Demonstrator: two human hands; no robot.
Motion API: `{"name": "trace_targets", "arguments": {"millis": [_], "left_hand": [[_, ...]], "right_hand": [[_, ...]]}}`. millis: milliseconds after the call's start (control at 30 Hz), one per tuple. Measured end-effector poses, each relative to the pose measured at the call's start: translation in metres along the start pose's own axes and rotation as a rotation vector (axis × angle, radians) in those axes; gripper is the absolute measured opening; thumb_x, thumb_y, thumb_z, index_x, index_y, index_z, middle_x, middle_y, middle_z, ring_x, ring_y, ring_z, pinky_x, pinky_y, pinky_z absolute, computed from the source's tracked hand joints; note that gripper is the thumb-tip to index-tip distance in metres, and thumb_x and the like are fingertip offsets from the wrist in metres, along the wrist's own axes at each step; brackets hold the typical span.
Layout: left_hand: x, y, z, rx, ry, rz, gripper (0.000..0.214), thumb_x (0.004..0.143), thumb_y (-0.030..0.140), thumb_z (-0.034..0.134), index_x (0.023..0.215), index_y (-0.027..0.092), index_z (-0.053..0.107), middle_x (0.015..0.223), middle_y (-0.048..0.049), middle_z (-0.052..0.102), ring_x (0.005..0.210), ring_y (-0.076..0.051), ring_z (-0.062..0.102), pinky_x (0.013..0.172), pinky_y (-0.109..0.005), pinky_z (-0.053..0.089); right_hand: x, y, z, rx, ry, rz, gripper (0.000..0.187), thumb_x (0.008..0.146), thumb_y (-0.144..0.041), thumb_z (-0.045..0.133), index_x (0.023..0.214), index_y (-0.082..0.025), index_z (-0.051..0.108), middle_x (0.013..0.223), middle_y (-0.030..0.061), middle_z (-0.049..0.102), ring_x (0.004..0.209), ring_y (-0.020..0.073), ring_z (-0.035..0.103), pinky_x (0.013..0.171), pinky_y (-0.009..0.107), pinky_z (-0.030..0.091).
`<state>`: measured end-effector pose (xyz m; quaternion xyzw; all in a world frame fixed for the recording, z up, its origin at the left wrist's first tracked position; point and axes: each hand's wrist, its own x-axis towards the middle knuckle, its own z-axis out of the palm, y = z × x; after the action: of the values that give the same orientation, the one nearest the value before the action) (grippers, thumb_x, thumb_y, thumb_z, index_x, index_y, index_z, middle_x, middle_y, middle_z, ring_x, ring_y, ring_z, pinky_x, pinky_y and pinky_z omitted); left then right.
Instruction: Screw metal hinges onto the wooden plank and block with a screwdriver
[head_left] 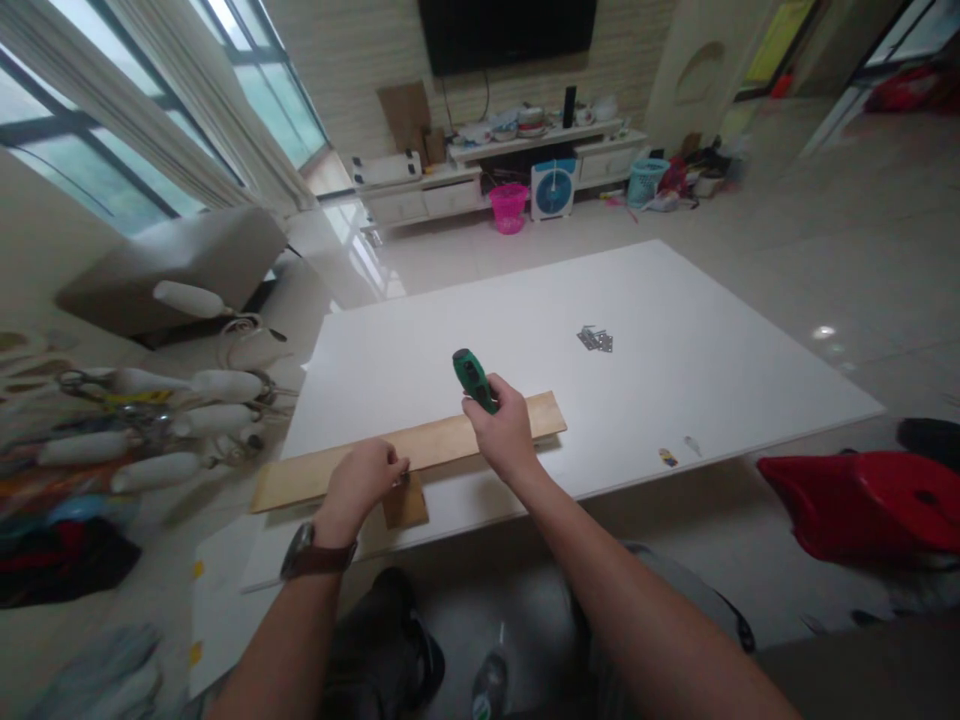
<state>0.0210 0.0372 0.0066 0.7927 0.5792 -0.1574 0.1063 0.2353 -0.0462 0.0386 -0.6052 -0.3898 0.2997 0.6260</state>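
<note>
A long light wooden plank (442,445) lies across the near edge of a white board (637,380). My right hand (506,432) is closed round a green-handled screwdriver (472,378), held upright over the plank's middle. My left hand (367,478) is closed in a pinch at the plank's near edge, fingers on a small wooden block (406,505) beside it; what the fingertips pinch is too small to make out. A watch sits on my left wrist.
A small pile of metal screws (595,339) lies on the white board. White furniture legs (187,420) are heaped on the floor at left. A red stool (862,500) lies at right. A TV cabinet (487,170), pink basket and fan stand far back.
</note>
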Motion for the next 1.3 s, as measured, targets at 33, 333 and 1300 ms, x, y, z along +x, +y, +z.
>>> {"name": "trace_targets", "arguments": {"millis": [33, 333, 1300], "left_hand": [[-0.001, 0.001, 0.000, 0.003, -0.006, -0.008, 0.038, 0.095, 0.045, 0.053, 0.073, 0.021, 0.073, 0.088, -0.0141, 0.079, 0.085, -0.026, 0.072, 0.070, -0.031, 0.044], [-0.009, 0.013, -0.001, -0.070, 0.035, -0.018, 0.041, 0.097, 0.043, 0.049, 0.072, 0.020, 0.072, 0.086, -0.0156, 0.078, 0.084, -0.027, 0.073, 0.068, -0.032, 0.041], [-0.033, -0.013, -0.003, -1.101, 0.109, 0.400, 0.003, 0.080, 0.019, 0.075, 0.079, 0.016, 0.076, 0.075, -0.0038, 0.077, 0.069, -0.016, 0.069, 0.068, -0.027, 0.051]], "right_hand": [[0.000, 0.001, 0.000, -0.004, -0.003, 0.000, 0.010, 0.078, -0.032, 0.059, 0.073, -0.025, 0.053, 0.069, -0.0050, 0.051, 0.070, 0.0166, 0.048, 0.067, 0.030, 0.036], [-0.009, 0.013, 0.006, -0.117, -0.113, 0.001, 0.011, 0.077, -0.033, 0.061, 0.071, -0.025, 0.056, 0.064, -0.0050, 0.049, 0.065, 0.0168, 0.045, 0.064, 0.031, 0.033], [-0.032, 0.034, 0.052, -0.269, -0.456, 0.059, 0.016, 0.079, -0.033, 0.067, 0.077, -0.019, 0.072, 0.075, 0.0033, 0.073, 0.078, 0.0224, 0.067, 0.073, 0.032, 0.047]]}}
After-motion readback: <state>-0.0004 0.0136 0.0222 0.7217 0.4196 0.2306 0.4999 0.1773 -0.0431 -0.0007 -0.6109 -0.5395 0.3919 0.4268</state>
